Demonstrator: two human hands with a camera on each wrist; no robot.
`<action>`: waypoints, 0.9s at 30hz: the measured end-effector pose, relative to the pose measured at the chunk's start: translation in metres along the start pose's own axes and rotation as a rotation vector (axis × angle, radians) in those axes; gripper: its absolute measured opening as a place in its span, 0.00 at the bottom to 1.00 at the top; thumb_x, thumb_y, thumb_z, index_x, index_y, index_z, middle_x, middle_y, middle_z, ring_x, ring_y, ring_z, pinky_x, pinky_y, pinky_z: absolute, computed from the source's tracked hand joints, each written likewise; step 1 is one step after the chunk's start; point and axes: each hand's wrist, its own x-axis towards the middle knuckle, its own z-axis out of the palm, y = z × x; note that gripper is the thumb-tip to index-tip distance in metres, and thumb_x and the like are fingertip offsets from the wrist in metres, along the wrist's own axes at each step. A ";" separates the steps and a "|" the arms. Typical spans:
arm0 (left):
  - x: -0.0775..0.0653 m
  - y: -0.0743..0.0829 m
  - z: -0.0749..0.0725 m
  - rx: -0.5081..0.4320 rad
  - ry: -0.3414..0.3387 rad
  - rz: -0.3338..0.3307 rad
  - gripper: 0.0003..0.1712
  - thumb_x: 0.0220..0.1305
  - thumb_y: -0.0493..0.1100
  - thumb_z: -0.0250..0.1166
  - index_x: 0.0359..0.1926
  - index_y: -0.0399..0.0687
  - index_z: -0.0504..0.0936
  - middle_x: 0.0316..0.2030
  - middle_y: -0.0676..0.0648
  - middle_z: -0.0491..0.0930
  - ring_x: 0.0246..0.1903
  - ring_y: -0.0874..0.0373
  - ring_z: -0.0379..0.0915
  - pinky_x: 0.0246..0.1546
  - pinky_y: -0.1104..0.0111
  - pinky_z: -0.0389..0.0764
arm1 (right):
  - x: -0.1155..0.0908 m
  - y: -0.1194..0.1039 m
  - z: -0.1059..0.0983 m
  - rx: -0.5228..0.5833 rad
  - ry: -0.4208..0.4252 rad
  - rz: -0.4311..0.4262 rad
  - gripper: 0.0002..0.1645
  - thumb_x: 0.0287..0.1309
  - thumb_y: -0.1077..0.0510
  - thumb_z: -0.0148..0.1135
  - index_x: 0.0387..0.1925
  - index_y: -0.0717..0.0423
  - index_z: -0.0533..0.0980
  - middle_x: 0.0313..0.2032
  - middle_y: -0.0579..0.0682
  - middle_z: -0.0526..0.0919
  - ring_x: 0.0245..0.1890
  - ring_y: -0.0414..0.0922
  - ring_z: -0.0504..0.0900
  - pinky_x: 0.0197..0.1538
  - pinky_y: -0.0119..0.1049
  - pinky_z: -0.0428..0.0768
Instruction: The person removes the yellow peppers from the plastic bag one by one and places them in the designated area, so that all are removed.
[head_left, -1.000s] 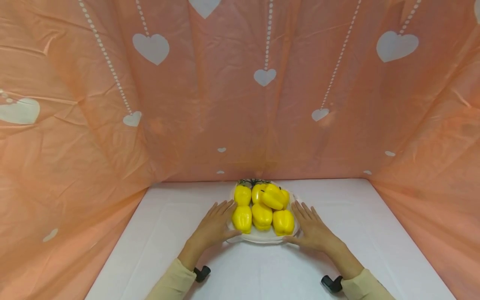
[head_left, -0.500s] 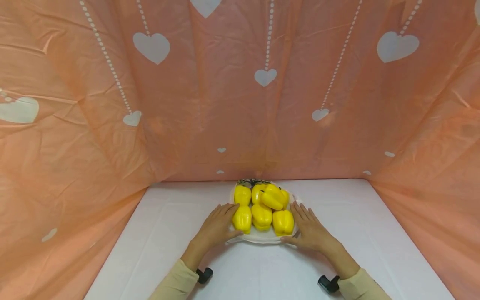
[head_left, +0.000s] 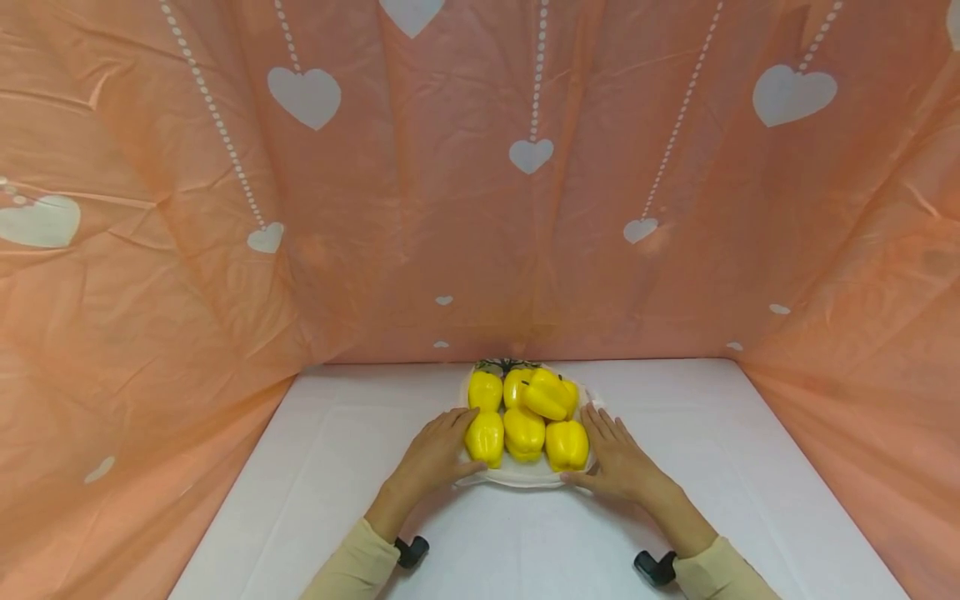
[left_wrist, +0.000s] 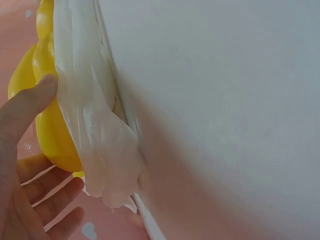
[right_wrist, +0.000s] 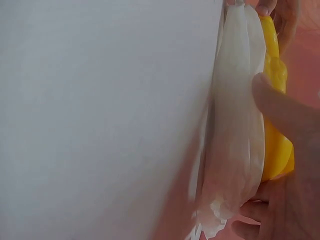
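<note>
Several glossy yellow bell peppers (head_left: 523,433) lie grouped at the middle of the table in the head view, one resting on top of others. Around them is thin, whitish translucent plastic (head_left: 517,478), which shows as loose folds in the left wrist view. My left hand (head_left: 433,454) lies along the left side of the group, thumb towards the front, fingertips by the nearest left pepper. On the other side, my right hand (head_left: 619,462) rests against the plastic edge, its fingers extended. Neither hand grips a pepper. What lies under the peppers is mostly hidden.
A dark tree-like print (head_left: 507,364) shows behind the peppers. The white table (head_left: 517,550) ends at a peach curtain (head_left: 480,225) with white hearts, which also hangs at both sides. Black devices sit at both wrists.
Over the last second my left hand has shifted slightly right, its fingertips now over the left pepper's edge. My right hand has moved slightly left. The peppers stay in place.
</note>
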 end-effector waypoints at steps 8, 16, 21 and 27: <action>0.001 -0.001 -0.002 -0.020 0.052 0.013 0.53 0.59 0.56 0.82 0.77 0.39 0.69 0.70 0.37 0.75 0.66 0.40 0.75 0.70 0.47 0.76 | 0.000 -0.003 -0.002 0.013 -0.010 -0.003 0.76 0.60 0.25 0.70 0.82 0.74 0.46 0.83 0.72 0.46 0.83 0.70 0.45 0.83 0.67 0.44; -0.002 -0.002 -0.009 -0.045 0.119 0.063 0.53 0.57 0.53 0.84 0.75 0.35 0.70 0.69 0.34 0.75 0.63 0.38 0.77 0.65 0.46 0.80 | 0.000 -0.003 -0.004 0.032 -0.022 -0.004 0.74 0.61 0.28 0.71 0.82 0.75 0.46 0.83 0.72 0.47 0.84 0.68 0.46 0.83 0.66 0.43; -0.002 -0.004 -0.016 -0.048 0.141 0.065 0.53 0.57 0.52 0.84 0.76 0.35 0.70 0.69 0.34 0.74 0.64 0.38 0.77 0.67 0.46 0.79 | 0.001 -0.004 -0.005 0.026 -0.036 0.001 0.74 0.61 0.28 0.71 0.82 0.74 0.46 0.83 0.71 0.46 0.84 0.66 0.46 0.84 0.64 0.44; -0.002 -0.010 -0.024 -0.079 0.160 0.021 0.53 0.59 0.54 0.83 0.78 0.39 0.68 0.71 0.36 0.73 0.66 0.39 0.76 0.69 0.47 0.78 | 0.002 -0.002 -0.004 0.028 -0.032 -0.006 0.74 0.61 0.28 0.71 0.82 0.75 0.46 0.83 0.72 0.47 0.84 0.67 0.47 0.83 0.64 0.45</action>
